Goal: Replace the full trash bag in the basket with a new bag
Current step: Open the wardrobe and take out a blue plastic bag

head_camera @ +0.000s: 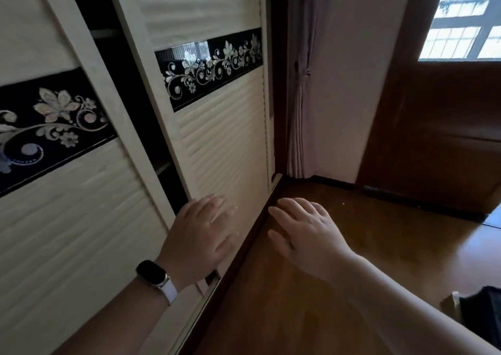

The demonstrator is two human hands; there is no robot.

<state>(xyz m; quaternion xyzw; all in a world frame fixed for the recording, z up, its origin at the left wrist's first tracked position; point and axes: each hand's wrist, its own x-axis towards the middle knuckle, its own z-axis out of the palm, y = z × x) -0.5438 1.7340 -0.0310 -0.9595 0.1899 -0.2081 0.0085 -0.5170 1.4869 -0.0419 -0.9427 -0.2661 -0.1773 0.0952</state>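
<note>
Trash bag and basket: nowhere to be made out in this view, so place, long axis and heading cannot be told.

Far left, a cream louvred sliding door [67,205] with a black floral band [51,126] across it, cut off by the frame edge. Next to it, a dark gap [122,83] into the wardrobe, with shelf edges faint inside and the contents too dark to read. Then a second sliding door [225,143] of the same make, set behind the first and blurred in its upper slats.

Low on that second door, the left hand [200,235] – fingers straight and spread, palm toward the slats, holding nothing. Seems to rest on the door near its left edge, though blur keeps true contact from being certain. On the wrist, a black-faced watch [151,273] on a white strap [169,291].

Just right of the wardrobe's bottom track [244,259], the right hand [306,238] – palm down, fingers loosely spread, gripping nothing, over the brown wooden floor [379,246]. Forearm running off the lower right corner.

Further right, a tied-back pale curtain [298,110] in the corner, a plain wall [352,70], then a dark wooden door [447,137] with a bright barred window [466,15] cut by the top edge.

Bottom right corner, a dark object [485,303] beside a tan scrap, mostly out of frame and not identifiable.
</note>
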